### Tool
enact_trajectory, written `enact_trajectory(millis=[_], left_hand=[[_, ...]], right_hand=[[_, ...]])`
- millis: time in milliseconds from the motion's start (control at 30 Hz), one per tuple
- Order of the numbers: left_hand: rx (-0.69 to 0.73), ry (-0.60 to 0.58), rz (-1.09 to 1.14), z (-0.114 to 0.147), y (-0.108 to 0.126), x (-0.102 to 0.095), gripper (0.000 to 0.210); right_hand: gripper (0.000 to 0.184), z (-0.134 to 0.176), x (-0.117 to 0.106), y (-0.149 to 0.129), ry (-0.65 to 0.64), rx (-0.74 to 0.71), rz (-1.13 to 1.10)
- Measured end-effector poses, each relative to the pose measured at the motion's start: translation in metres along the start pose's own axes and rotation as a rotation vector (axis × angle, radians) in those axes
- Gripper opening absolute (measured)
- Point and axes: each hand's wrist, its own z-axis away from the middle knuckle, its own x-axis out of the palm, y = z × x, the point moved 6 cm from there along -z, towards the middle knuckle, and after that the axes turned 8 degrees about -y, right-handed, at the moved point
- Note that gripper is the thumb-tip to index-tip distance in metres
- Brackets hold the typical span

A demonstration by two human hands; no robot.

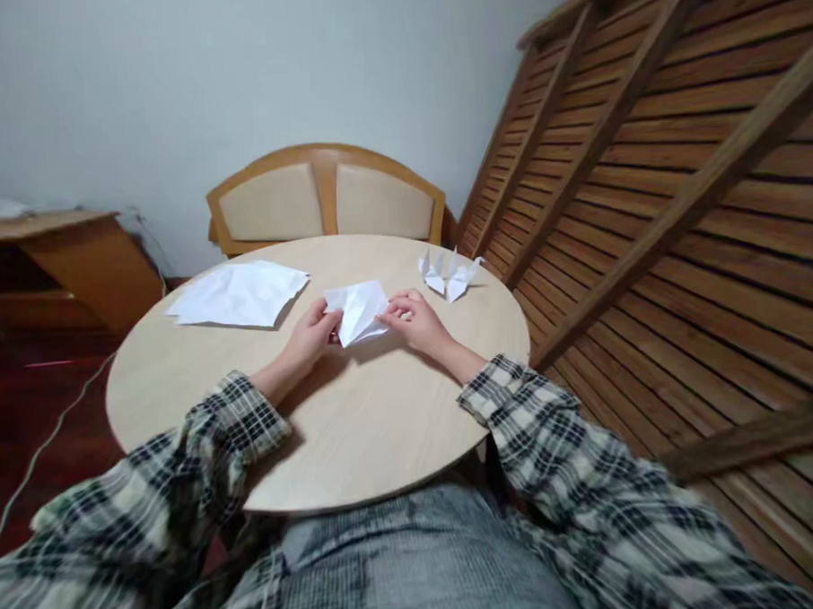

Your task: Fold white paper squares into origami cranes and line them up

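Note:
A partly folded sheet of white paper (358, 308) is held just above the middle of the round table, with creases and loose flaps showing. My left hand (313, 331) pinches its left edge between thumb and fingers. On the opposite side, my right hand (415, 322) grips the right edge with thumb and fingertips. To the right of that hand, two folded paper cranes (452, 277) stand close together. A stack of white paper sheets (237, 294) lies to the left of my left hand, slightly wrinkled.
The pale round table (385, 431) reaches close to my body. Behind it stands a wooden bench with cream back panels (271, 203). A slatted wooden partition (644, 195) leans along the right. At left are a wooden cabinet (87, 256) and a white cable (42, 446) on the floor.

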Motion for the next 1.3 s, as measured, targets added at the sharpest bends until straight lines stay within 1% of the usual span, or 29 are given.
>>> enact_trajectory(millis=[133,233,333,433,533,567,633,700,767,900,967,1000,1100,1167,1300], left_hand=[[-0.029,-0.016,0.039,-0.003,-0.005,0.002,0.016],[-0.051,-0.04,0.078,-0.005,-0.01,0.002,0.01],[-0.071,-0.056,0.101,-0.008,-0.017,0.0,0.007],[-0.081,-0.047,0.099,-0.01,-0.021,-0.003,0.007],[-0.088,-0.049,0.093,-0.009,-0.022,-0.003,0.006],[-0.092,-0.06,0.093,-0.008,-0.022,-0.002,0.008],[-0.09,-0.081,0.074,-0.007,-0.023,0.001,0.02],[-0.061,-0.09,0.007,-0.007,-0.022,0.001,0.033],[0.005,-0.067,-0.111,-0.008,-0.02,-0.002,0.042],[0.191,0.064,-0.378,-0.01,-0.012,-0.018,0.044],[0.236,0.071,-0.46,-0.012,-0.01,-0.024,0.043],[0.262,0.047,-0.495,-0.012,-0.009,-0.025,0.044],[0.332,-0.082,-0.584,-0.012,-0.008,-0.02,0.049],[0.326,-0.143,-0.633,-0.01,-0.008,-0.016,0.05],[0.273,-0.227,-0.696,-0.006,-0.01,-0.007,0.045]], right_hand=[[0.021,0.0,-0.003,-0.001,0.013,-0.04,0.046],[0.016,0.0,-0.007,-0.006,0.016,-0.11,0.122],[0.011,0.001,-0.007,-0.012,-0.025,-0.169,0.2],[0.006,0.002,-0.003,-0.016,-0.088,-0.199,0.255],[0.009,0.004,0.0,-0.018,-0.125,-0.216,0.305],[0.01,0.004,0.001,-0.018,-0.132,-0.219,0.32],[0.011,0.004,0.002,-0.018,-0.147,-0.222,0.351],[0.012,0.004,0.003,-0.017,-0.173,-0.223,0.38],[0.014,0.004,0.004,-0.016,-0.198,-0.222,0.396],[0.016,0.006,0.004,-0.015,-0.227,-0.218,0.385],[0.015,0.008,0.004,-0.014,-0.232,-0.211,0.383],[0.015,0.008,0.005,-0.014,-0.235,-0.204,0.384],[0.016,0.01,0.006,-0.012,-0.253,-0.184,0.379],[0.017,0.011,0.006,-0.013,-0.267,-0.177,0.379],[0.017,0.014,0.009,-0.016,-0.318,-0.169,0.363]])
